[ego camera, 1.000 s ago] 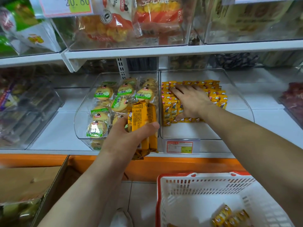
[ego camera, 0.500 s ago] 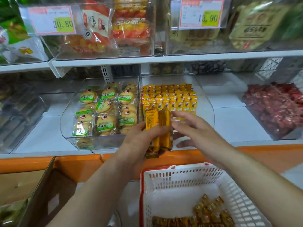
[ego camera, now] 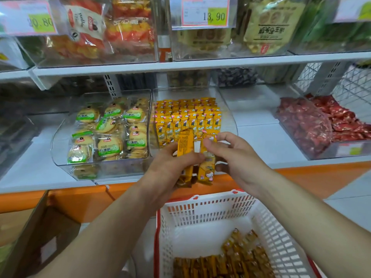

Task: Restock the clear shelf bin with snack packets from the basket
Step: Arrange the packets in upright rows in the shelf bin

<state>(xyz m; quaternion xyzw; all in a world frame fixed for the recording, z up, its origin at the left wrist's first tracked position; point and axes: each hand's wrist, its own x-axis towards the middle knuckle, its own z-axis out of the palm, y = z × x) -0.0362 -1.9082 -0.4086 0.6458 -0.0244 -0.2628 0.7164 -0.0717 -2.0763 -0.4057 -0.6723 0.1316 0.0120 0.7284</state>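
While the left hand (ego camera: 170,163) clamps its grip on snack packets (ego camera: 185,146) in front of the clear shelf bin (ego camera: 228,117), the right hand (ego camera: 236,155) pinches one packet (ego camera: 207,169); next it likely wants standing in the bin's near row. More lie in the basket (ego camera: 200,207).
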